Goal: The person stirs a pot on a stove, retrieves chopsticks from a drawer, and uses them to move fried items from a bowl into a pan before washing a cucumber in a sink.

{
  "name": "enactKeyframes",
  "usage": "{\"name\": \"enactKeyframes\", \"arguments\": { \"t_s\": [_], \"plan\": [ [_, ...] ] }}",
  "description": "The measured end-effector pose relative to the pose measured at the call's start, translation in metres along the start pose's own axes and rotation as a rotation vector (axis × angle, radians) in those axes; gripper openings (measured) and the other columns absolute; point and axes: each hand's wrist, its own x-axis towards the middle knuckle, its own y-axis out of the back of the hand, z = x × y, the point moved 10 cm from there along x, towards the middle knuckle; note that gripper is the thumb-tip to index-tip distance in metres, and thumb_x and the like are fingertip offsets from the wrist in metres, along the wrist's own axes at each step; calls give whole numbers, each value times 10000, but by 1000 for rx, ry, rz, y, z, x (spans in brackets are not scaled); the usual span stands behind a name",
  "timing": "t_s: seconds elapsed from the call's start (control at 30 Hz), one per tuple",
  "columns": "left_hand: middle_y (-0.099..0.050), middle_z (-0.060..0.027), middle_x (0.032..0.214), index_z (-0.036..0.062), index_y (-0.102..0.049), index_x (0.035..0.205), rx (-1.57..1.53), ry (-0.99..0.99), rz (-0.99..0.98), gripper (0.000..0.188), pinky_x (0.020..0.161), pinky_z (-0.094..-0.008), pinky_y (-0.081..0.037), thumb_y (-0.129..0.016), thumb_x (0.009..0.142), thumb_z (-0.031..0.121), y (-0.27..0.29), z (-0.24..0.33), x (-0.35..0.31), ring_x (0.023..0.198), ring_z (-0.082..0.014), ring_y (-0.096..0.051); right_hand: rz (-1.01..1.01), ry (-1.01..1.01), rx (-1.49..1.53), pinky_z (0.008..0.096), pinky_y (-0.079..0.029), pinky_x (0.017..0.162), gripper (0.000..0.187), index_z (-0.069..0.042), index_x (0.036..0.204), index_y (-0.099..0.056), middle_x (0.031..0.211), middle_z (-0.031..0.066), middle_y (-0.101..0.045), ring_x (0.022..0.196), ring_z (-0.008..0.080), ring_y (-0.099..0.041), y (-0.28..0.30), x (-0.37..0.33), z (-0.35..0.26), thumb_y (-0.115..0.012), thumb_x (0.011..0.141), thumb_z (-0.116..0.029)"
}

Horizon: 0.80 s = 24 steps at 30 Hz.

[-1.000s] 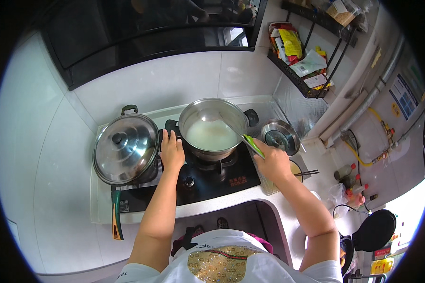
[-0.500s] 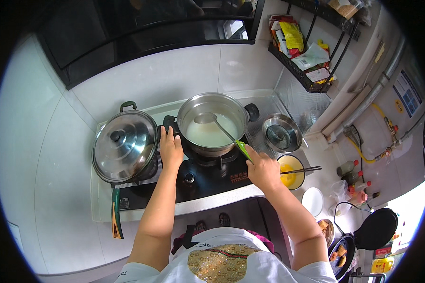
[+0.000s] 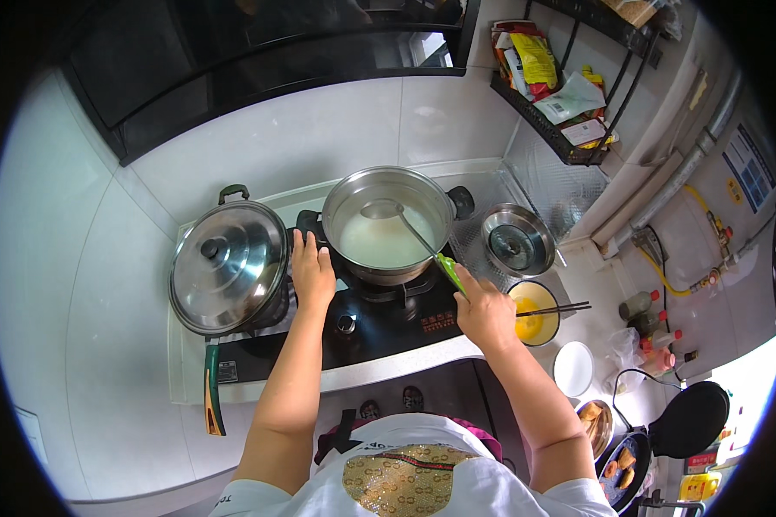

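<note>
My right hand (image 3: 486,312) is closed round the green handle of a ladle (image 3: 417,235). The ladle's steel bowl hangs over a steel pot (image 3: 386,276) holding a cloudy white liquid (image 3: 398,241). Whether the bowl touches the liquid is hard to tell. Beside the pot's black left handle (image 3: 311,226), my left hand (image 3: 313,274) has its fingers stretched out and holds nothing; I cannot tell if it touches the handle. Just right of my right hand, a bowl (image 3: 554,297) contains yellow liquid like beaten egg, with dark chopsticks (image 3: 569,308) across it.
A lidded pan (image 3: 241,276) occupies the left burner, its green handle sticking out in front. A steel bowl (image 3: 539,246) stands right of the pot. Farther right are a white bowl (image 3: 572,369), bottles (image 3: 636,306) and an open electric pan (image 3: 688,420) with browned food. A rack (image 3: 547,129) hangs above.
The ladle and my right hand have shifted slightly to the right. My left hand stays in place.
</note>
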Motion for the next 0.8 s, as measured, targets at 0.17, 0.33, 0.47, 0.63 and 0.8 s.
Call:
{"name": "enactKeyframes", "arguments": {
  "t_s": [0.17, 0.33, 0.47, 0.63, 0.8],
  "plan": [
    [-285, -226, 1419, -31, -437, 1279, 4, 14, -17, 439, 1054, -416, -265, -449, 900, 189, 1, 1, 1, 1275, -376, -326, -13, -10, 9, 435, -501, 534, 484, -197, 1242, -490, 721, 123, -591, 583, 322, -612, -2, 3, 1, -619, 777, -216],
    [-284, -222, 1421, -26, -444, 1277, 2, 16, -18, 435, 1055, -411, -265, -454, 900, 192, 1, 0, 1, 1278, -374, -324, -35, -6, -12, 431, -501, 530, 481, -200, 1242, -484, 736, 121, -589, 584, 319, -614, -7, 5, -2, -616, 780, -221],
    [-279, -225, 1423, -27, -451, 1271, -30, 23, -13, 431, 1057, -414, -260, -457, 898, 189, 0, -1, 0, 1282, -374, -318, -84, -50, -26, 431, -500, 552, 484, -210, 1241, -491, 754, 132, -594, 612, 328, -616, -11, 11, -3, -619, 774, -221],
    [-270, -224, 1428, -22, -450, 1274, -32, 13, -19, 433, 1059, -429, -248, -454, 897, 191, 3, -2, -2, 1287, -382, -307, -170, -83, -95, 431, -508, 567, 481, -213, 1249, -481, 789, 134, -598, 640, 342, -625, -14, 20, -13, -611, 786, -229],
    [-233, -208, 1449, 32, -434, 1304, -34, 70, -51, 443, 1036, -522, -232, -440, 906, 227, 4, 9, -11, 1310, -376, -272, -252, -76, -174, 404, -530, 573, 474, -174, 1250, -444, 876, 131, -589, 656, 320, -646, -21, 29, -23, -521, 785, -125]
  ]
}}
